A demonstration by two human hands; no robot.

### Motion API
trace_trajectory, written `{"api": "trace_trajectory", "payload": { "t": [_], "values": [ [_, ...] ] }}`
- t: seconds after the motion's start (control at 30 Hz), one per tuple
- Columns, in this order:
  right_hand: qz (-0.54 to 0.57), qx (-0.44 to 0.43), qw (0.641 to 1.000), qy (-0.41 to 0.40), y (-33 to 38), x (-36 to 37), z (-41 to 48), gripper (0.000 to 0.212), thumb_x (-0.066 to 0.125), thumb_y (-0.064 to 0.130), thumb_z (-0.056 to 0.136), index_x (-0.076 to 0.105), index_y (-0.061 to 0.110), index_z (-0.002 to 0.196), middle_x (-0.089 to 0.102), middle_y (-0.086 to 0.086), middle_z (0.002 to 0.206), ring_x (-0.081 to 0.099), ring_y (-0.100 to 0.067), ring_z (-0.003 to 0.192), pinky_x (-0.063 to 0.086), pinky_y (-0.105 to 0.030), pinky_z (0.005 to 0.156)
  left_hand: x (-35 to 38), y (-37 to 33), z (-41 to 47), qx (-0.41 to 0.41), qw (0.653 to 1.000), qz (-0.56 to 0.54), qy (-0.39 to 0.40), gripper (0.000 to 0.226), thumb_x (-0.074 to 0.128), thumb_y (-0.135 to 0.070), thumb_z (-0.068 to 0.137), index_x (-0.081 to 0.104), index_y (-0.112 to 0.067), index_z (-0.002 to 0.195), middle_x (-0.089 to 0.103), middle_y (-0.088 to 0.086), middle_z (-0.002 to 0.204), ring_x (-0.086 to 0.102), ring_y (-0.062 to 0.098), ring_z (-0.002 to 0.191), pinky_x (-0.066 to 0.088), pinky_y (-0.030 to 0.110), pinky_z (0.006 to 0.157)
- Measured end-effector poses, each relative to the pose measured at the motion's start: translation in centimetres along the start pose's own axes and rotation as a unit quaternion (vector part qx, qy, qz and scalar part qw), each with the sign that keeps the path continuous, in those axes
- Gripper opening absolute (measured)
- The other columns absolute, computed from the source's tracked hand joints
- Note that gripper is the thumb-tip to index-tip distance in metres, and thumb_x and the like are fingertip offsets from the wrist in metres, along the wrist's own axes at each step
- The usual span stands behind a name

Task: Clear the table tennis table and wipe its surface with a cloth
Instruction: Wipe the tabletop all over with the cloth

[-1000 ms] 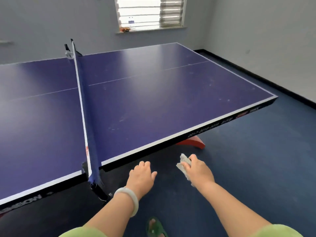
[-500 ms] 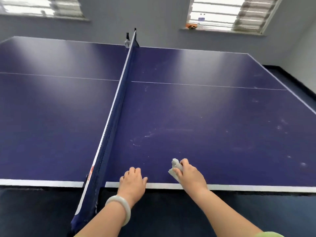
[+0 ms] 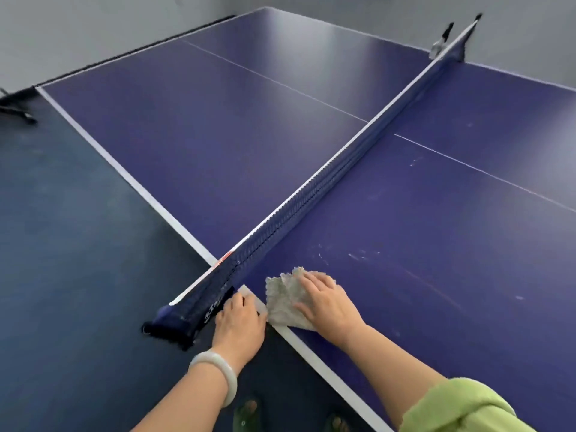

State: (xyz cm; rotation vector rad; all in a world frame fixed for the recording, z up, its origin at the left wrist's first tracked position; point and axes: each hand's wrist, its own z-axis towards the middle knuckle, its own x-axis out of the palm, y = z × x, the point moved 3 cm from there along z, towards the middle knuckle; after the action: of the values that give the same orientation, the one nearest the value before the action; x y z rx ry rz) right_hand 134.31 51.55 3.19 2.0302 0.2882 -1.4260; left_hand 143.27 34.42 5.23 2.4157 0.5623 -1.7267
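Head | right hand flat, pressing cloth on table, near edge by net | left hand rests on edge, seemingly empty | cloth limp, light; likely bunches, press its middle

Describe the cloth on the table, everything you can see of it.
The cloth is small, pale grey-beige, with a nubby woven texture and wavy edges. It lies spread nearly flat on the blue table at its near edge, overlapping the white border line just right of the net. The right hand presses on it with spread fingers, covering its right part.
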Motion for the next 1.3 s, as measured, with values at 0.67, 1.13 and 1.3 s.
{"api": "trace_trajectory", "payload": {
  "t": [0.67,1.13,1.3],
  "values": [
    [0.005,0.079,0.994,-0.073,-9.2,1.8,-2.0,0.053,0.029,0.041,0.105,0.029,0.021,0.155,0.016,0.007,0.163,0.008,-0.009,0.152,-0.005,-0.029,0.123,8.8,-9.1,1.1,0.022,0.997,0.024,-0.064,0.068,0.006,-0.05,0.099,-0.009,-0.015,0.155,-0.014,0.011,0.163,-0.018,0.027,0.149,-0.001,0.05,0.12],
    [0.002,0.092,0.988,-0.124,-8.4,2.9,-2.1,0.069,0.011,0.05,0.097,0.04,0.015,0.15,0.029,0.002,0.16,0.019,-0.014,0.15,0.003,-0.036,0.124,7.9,-7.9,4.1,-0.083,0.992,0.017,-0.092,0.069,0.008,-0.051,0.099,-0.007,-0.016,0.156,-0.017,0.02,0.16,-0.017,0.042,0.147,0.001,0.06,0.118],
    [-0.001,0.096,0.988,-0.12,-8.1,2.7,-2.1,0.068,0.014,0.049,0.097,0.041,0.014,0.149,0.03,0.001,0.159,0.021,-0.015,0.15,0.005,-0.037,0.124,9.5,-8.1,0.3,0.05,0.996,0.02,-0.073,0.069,0.025,-0.05,0.099,0.012,-0.016,0.157,0.003,0.019,0.163,0.0,0.04,0.15,0.017,0.06,0.114]
  ]
}}
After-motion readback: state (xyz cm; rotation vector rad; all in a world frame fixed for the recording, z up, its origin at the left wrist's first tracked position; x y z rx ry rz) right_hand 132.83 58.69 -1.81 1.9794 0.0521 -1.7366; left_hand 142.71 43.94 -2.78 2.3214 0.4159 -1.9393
